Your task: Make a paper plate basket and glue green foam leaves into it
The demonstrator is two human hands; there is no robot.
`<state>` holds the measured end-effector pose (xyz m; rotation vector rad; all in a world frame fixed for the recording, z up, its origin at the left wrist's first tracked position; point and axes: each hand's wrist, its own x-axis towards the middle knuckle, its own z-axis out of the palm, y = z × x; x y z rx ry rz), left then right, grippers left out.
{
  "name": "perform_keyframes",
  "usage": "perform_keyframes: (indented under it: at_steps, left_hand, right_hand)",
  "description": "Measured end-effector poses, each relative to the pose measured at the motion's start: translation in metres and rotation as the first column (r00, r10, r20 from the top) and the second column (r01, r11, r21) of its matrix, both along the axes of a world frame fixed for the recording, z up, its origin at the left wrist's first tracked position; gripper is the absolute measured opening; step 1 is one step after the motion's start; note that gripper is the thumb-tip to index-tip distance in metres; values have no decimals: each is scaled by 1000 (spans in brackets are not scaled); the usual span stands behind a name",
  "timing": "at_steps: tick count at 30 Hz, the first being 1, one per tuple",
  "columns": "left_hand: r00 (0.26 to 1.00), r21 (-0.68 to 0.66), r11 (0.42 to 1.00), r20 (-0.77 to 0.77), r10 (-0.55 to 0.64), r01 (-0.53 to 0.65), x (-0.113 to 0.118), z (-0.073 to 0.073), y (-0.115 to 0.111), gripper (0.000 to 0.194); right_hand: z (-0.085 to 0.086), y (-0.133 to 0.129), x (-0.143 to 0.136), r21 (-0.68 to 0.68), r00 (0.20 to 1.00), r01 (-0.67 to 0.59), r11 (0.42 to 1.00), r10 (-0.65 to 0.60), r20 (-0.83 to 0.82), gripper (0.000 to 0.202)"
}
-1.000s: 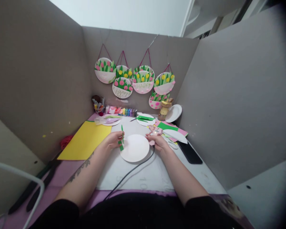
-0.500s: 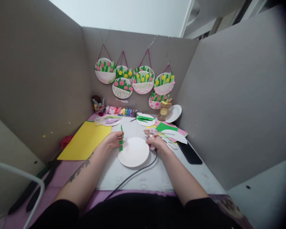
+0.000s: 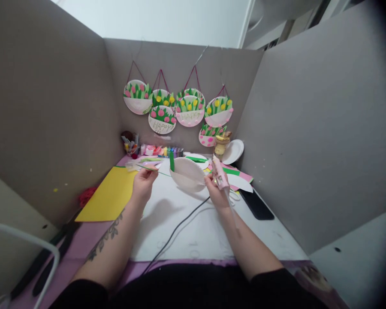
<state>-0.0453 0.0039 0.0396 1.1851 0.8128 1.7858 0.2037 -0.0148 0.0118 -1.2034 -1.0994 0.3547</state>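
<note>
My left hand (image 3: pixel 143 183) is closed, pinching a thin green paper leaf (image 3: pixel 163 174) seen nearly edge-on. My right hand (image 3: pixel 217 193) is closed around a pink glue gun (image 3: pixel 220 174), nozzle upward, with a clear glue stick hanging from its rear. The same hand grips the right edge of a white paper plate (image 3: pixel 188 180), held tilted above the table; a half plate forms a pocket on its front. A green paper strip (image 3: pixel 171 161) stands upright at the plate's left side. The glue gun's black cable (image 3: pixel 180 225) runs toward my body.
Yellow paper (image 3: pixel 107 195) lies at the left. A black phone (image 3: pixel 256 205) and a cut white plate piece (image 3: pixel 239 182) lie at the right. Paint pots (image 3: pixel 167 152) and a pen holder (image 3: pixel 130 145) line the back. Flower plates (image 3: pixel 189 111) hang on the grey back wall.
The plate has been lifted off the table and tilted, showing its pocket and the strip in it. The glue gun now points upward. My left hand has shifted left, its green leaf turned flat.
</note>
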Motion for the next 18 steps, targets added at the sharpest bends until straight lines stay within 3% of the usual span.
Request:
perform_keyframes:
  at_steps: [5,9,13,18]
  left_hand:
    - [990,46,993,-92,110,-106,2,3,-14,12]
    - [977,79,987,-156,148,-137,1,2,-19,14]
    - [941,159,979,-294,167,-124,0,0,-20,13]
    - [891,298,939,-357,279,-175,0,1,-20,10]
  right_hand:
    - [-9,-12,-1,107,971,90,990,-111,211,32]
    - [-18,-15,-1,117,939,202,972,-226,260,37]
    - [-23,-15,0,77,941,144,987,-161,299,32]
    - [-20,-23,1,100,929,35,994,-69,363,24]
